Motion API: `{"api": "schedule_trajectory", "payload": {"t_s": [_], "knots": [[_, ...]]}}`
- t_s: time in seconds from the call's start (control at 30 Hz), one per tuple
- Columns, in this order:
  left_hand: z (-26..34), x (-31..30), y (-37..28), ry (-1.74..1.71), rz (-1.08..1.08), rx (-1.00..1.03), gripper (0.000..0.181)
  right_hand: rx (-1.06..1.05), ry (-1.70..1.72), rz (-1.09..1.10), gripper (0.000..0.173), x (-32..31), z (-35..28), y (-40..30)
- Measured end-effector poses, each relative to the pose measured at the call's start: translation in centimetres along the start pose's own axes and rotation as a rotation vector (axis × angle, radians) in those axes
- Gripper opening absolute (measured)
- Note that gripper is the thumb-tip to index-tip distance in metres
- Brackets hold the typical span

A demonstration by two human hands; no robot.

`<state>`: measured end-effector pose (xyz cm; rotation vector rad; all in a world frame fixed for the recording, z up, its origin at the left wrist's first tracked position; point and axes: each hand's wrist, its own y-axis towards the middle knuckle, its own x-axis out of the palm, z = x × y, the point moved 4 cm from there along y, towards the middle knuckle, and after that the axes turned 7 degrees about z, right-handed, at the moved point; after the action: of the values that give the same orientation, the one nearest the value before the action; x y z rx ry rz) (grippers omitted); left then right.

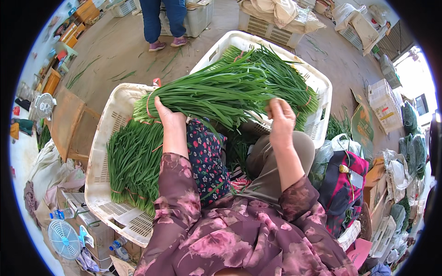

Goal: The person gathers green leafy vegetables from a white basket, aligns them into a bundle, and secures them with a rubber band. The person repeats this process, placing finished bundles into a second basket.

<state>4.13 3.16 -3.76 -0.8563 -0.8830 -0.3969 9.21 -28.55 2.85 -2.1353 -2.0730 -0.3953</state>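
A large bundle of long green leafy stalks, like Chinese chives (pixel 207 89), lies across my lap area, its pale cut ends at the left with a pink tie around them. My left hand (pixel 169 115) grips the bundle near that tie. At the leaf tips on the right, my right hand (pixel 281 115) has curled fingers touching or pinching a few leaves; the exact hold is unclear. Under my left forearm, tied bundles (pixel 134 158) fill a white plastic crate (pixel 98 151). Farther ahead, a second white crate (pixel 319 82) holds more tied bundles (pixel 283 79).
Another person in blue trousers (pixel 152 20) stands ahead by a grey crate (pixel 200 17). A wooden stool (pixel 67 120) and a blue fan (pixel 65 239) are at the left. A pink-and-navy backpack (pixel 342 186) stands at my right. Loose leaves (pixel 126 75) lie on the floor.
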Motion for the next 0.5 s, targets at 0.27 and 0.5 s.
{"api": "schedule_trajectory", "payload": {"t_s": [0.27, 0.5], "knots": [[0.2, 0.0, 0.4, 0.028, 0.001, -0.018, 0.04, -0.57, -1.129, -0.144, 0.03, -1.1, -2.0, -2.0], [0.3, 0.0, 0.0, 0.045, -0.004, 0.015, 0.049, 0.094, -0.358, -0.279, 0.028, -2.1, 3.5, -1.6]]}}
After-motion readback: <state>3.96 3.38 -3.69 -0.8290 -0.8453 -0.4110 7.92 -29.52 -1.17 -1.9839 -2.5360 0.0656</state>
